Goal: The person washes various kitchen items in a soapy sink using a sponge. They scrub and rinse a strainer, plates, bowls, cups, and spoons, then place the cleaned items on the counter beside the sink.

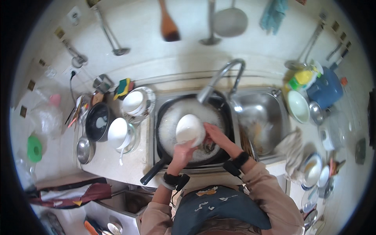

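Note:
My left hand (184,152) grips a white bowl (190,129) by its near edge, above a large black frying pan (160,138) full of foamy water (170,123). On the bowl's right side is my right hand (216,135), its palm turned toward the wall of the bowl. Something reddish and dark shows beneath that hand, too covered to name. The pan sits in the left basin of a steel double sink (152,117), its black handle (152,174) sticking out over the front edge. Over the pan's far side hangs the faucet spout (205,94).
Left of the sink stand stacked bowls (133,101), a white bowl (118,133), a black bowl (93,126) and a ladle (85,150). Chopsticks (245,139) lie by the divider of the right basin (261,117). Rightward are a cloth (290,149), a pale green bowl (298,106) and a blue jug (326,88).

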A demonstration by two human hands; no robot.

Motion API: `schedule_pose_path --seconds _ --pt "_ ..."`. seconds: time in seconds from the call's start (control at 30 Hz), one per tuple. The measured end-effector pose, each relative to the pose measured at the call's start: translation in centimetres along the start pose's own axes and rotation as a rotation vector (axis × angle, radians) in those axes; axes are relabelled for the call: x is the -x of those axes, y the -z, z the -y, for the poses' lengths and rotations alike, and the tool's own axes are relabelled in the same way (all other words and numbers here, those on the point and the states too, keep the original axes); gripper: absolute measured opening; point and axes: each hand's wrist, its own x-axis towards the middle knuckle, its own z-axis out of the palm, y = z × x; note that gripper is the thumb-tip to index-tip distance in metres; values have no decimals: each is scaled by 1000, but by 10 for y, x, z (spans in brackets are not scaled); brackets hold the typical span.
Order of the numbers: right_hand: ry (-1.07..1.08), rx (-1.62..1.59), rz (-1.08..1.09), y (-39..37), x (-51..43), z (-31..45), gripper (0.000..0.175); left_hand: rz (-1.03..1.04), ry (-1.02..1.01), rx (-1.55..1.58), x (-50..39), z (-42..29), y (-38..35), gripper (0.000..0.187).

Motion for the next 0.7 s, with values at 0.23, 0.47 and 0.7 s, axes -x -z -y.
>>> schedule_pose_path --seconds 0.23,0.47,0.7 --pt "190 437 -120 6 23 15 40 -184 -124 -484 -32 17 59 44" --pt "362 934 -175 24 32 -32 30 -188 141 -792 -85 121 138 29" --pt "302 1279 -209 13 21 -42 63 -105 236 -700 -94 184 149 25"
